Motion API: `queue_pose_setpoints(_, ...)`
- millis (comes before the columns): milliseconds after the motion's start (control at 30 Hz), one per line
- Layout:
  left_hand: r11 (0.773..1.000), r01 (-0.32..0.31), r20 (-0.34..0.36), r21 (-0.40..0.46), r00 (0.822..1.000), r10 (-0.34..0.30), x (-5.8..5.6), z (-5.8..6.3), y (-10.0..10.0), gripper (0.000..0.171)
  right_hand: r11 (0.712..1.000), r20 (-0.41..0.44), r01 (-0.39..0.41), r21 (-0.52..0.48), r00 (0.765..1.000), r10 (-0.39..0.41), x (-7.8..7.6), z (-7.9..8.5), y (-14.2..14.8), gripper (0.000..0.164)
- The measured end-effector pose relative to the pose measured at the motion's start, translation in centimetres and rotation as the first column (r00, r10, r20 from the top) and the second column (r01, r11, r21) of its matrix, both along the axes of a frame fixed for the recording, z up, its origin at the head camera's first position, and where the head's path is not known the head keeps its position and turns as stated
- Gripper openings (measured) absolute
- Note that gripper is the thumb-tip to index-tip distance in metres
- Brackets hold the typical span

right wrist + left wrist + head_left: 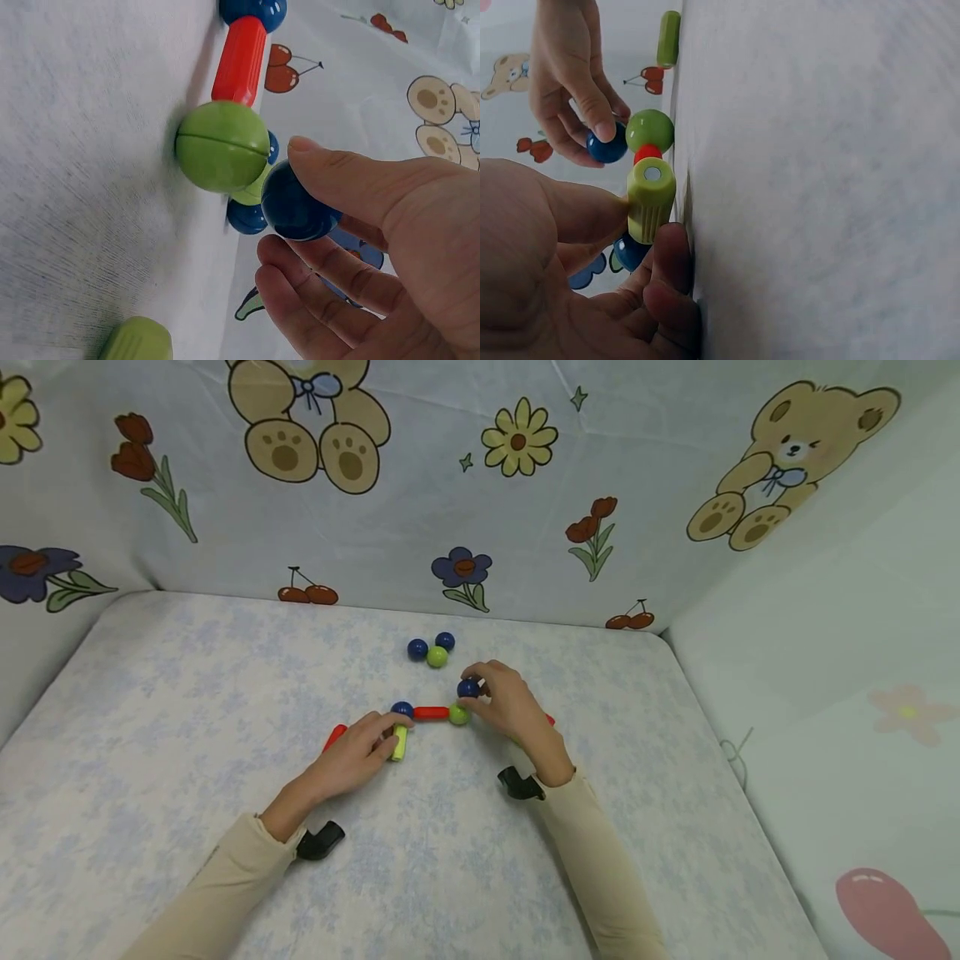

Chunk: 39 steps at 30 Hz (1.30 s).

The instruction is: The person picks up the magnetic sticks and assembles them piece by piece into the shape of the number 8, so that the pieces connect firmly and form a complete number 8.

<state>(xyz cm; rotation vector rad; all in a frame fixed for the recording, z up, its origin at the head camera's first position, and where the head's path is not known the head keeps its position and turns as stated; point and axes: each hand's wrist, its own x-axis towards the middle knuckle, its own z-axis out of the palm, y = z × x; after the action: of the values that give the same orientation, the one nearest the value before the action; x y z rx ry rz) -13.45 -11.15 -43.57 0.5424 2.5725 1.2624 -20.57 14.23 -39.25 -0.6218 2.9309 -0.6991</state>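
I've got a blue-mottled white tablecloth [420, 860] filling lower center, teddy-bear-print backdrop [420, 518] across the top, thin cord [741, 762] right of center, pink-print white side cloth [825, 735] far right.

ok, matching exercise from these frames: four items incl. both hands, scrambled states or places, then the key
1. Left hand
2. Right hand
3. Middle red stick
4. Rear ball trio

A. Holds a blue ball
B. Two blue, one green
C. Touches a yellow-green stick
D. Between another blue ball and a green ball

Pairs: 1-C, 2-A, 3-D, 4-B
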Motion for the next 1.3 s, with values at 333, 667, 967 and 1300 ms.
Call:
queue_pose_setpoints(333, 1.000, 0.000, 0.010, 0.017, 1.000, 0.000, 0.0, -0.3, 0.0, 0.031, 1.000, -0.029, -0.019, -0.002, 0.999, 0.019, 2.5, 0.5, -0.5, 0.035)
queue_pose_setpoints(667, 1.000, 0.016, 0.008, 0.027, 1.000, -0.017, -0.1, -0.3, -0.1, 0.032, 0.989, -0.021, -0.140, 0.036, 0.990, 0.141, 5.2, 0.0, -2.0, 0.038)
queue_pose_setpoints(967, 1.000, 0.020, -0.019, 0.016, 1.000, -0.019, 0.1, -0.3, -0.1, 0.035, 0.966, -0.036, -0.247, 0.082, 0.967, 0.250, 6.9, -0.7, -3.6, 0.036)
queue_pose_setpoints(1300, 0.999, 0.034, -0.030, 0.002, 0.999, -0.034, 0.2, 0.0, -0.3, 0.038, 0.939, -0.052, -0.297, 0.175, 0.949, 0.310, 7.9, -1.1, -5.4, 0.036)
